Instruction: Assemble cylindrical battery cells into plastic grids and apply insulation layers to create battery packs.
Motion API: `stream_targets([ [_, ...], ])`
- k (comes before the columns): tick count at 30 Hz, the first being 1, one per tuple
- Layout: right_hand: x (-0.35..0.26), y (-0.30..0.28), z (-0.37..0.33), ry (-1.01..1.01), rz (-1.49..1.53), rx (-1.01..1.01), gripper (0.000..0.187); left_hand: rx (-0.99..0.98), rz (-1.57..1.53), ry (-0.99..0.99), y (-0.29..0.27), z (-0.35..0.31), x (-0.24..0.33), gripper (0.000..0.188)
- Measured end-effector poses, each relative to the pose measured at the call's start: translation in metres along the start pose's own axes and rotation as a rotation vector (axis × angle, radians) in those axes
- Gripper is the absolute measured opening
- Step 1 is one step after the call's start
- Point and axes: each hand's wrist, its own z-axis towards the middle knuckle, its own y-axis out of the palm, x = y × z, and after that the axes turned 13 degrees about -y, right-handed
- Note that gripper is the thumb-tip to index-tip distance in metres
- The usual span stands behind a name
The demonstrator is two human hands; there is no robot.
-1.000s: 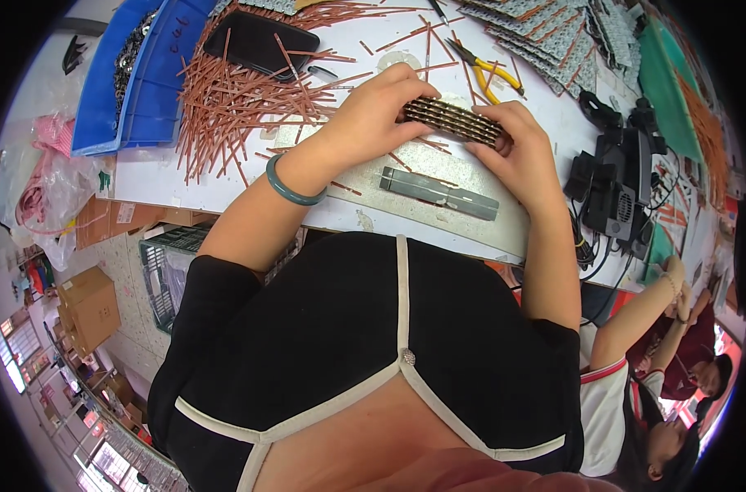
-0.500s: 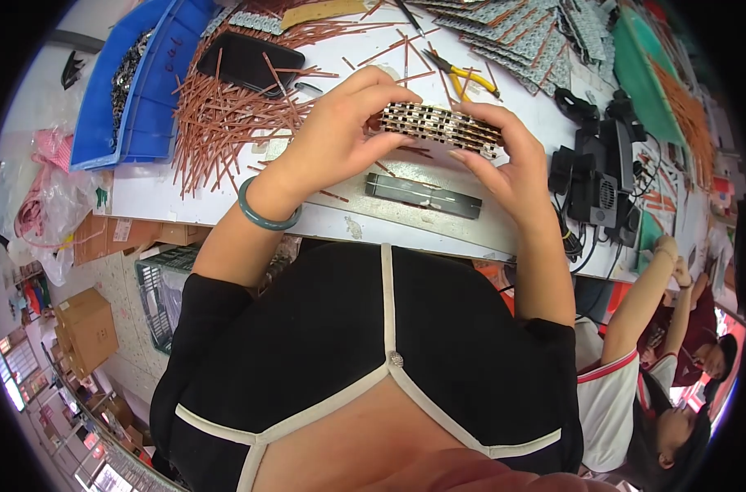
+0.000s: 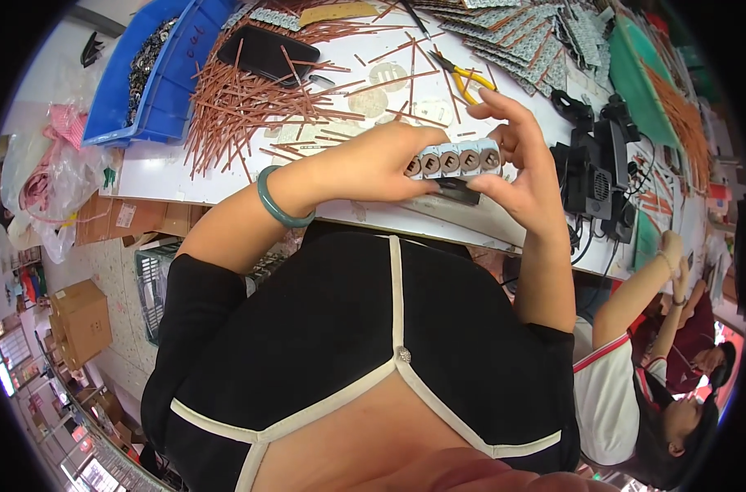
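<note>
Block (image 3: pixel 460 161): one, five round faces (image 3: pixel 450 163); left hand (image 3: pixel 393 161), right hand (image 3: pixel 527 187) holding.

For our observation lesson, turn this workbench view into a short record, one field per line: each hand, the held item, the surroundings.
Left hand: gripping the left end of the block
Right hand: at the block's right end; firm contact unclear
Held item: pale block, row of brown round shapes facing up
Left wrist: green bangle
Beyond hands: yellow-handled pliers
Upper left: reddish-brown strips, black phone, blue bin
</note>
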Motion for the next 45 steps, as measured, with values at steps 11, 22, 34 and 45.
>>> stream_targets([
  [11,0.035,0.021,-0.003,0.405,0.476,0.111,0.025,-0.611,-1.460,-0.552,0.029,-0.006,-0.003,0.064],
  [22,0.035,0.020,-0.005,0.376,0.603,0.168,0.068,-0.659,-1.453,-0.442,0.031,-0.006,-0.013,0.055],
  [34,0.031,0.012,0.004,0.373,0.531,0.088,0.055,-0.609,-1.406,-0.464,0.019,0.000,-0.013,0.053],
  [45,0.012,-0.066,0.047,0.218,0.037,0.331,0.025,0.012,-0.975,-0.392,-0.001,0.024,-0.048,0.047],
])
